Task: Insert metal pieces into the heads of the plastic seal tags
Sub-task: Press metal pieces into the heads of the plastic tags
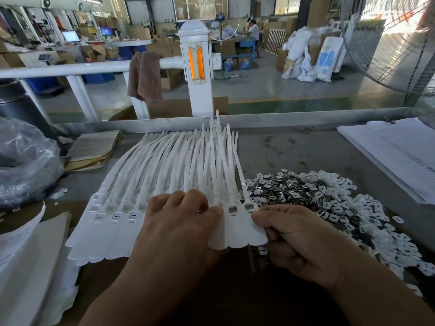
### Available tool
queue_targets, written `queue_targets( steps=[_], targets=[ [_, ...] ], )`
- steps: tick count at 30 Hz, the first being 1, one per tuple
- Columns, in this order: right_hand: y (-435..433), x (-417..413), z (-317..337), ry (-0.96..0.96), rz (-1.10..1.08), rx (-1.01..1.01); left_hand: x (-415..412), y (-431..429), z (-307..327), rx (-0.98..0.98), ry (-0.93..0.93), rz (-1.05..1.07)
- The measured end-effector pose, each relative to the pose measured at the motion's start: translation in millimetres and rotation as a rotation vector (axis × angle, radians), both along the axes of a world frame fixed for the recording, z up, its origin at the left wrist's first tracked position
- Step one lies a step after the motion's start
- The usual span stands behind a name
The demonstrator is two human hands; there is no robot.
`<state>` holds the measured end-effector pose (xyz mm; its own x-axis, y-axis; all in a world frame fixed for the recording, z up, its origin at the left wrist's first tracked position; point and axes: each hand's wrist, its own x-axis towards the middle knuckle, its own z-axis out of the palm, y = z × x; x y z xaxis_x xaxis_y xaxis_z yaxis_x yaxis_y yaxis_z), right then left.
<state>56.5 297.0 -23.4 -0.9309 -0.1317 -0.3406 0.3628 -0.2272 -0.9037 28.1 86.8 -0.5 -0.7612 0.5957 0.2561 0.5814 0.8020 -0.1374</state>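
A fanned row of white plastic seal tags [131, 222] lies on the bench, heads toward me and tails pointing away. My left hand [179, 222] rests on the middle of the row, fingers curled over the tag heads. My right hand [296, 241] pinches the flat end of the rightmost tag [255, 231] between thumb and forefinger. The heads of the two rightmost tags [240, 209] show metal inserts. A heap of small metal pieces and white plastic caps [329, 198] spreads to the right of the tags.
A crumpled plastic bag [26, 165] and brown envelopes [91, 149] lie at the left. Stacked white sheets [400, 151] sit at the right. The bench's raised metal rim [282, 118] runs along the back, with a white post and railing [195, 67] behind it.
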Motion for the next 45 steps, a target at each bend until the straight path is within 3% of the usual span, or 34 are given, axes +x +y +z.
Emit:
queue_targets(
  steps=[9, 14, 18, 25, 37, 41, 45],
  targets=[
    [4.8, -1.8, 4.8, -0.031, -0.121, 0.037, 2.0, 0.0, -4.8, 0.095, 0.051, -0.015],
    [17.9, -5.8, 6.1, -0.015, -0.285, -0.21, 2.6, -0.3, -4.6, 0.155, 0.043, -0.009],
    [19.9, -7.5, 4.8, -0.007, -0.301, -0.275, 3.0, -0.5, -5.3, 0.211, 0.038, 0.006],
    [20.9, -8.0, 5.5, 0.009, -0.325, -0.467, 1.5, 1.0, -6.8, 0.076, 0.009, 0.018],
    [18.6, -9.3, 12.9, -0.061, -0.4, -0.709, 5.8, 2.8, -3.7, 0.057, -0.087, 0.058],
    [15.5, -8.7, 19.6, -0.017, -0.509, -0.763, 12.9, 4.8, 7.5, 0.185, -0.104, 0.079],
    [10.9, -4.1, 23.8, 0.036, -0.458, -0.781, 17.9, 28.0, 19.5, 0.426, -0.073, -0.019]
  ],
)
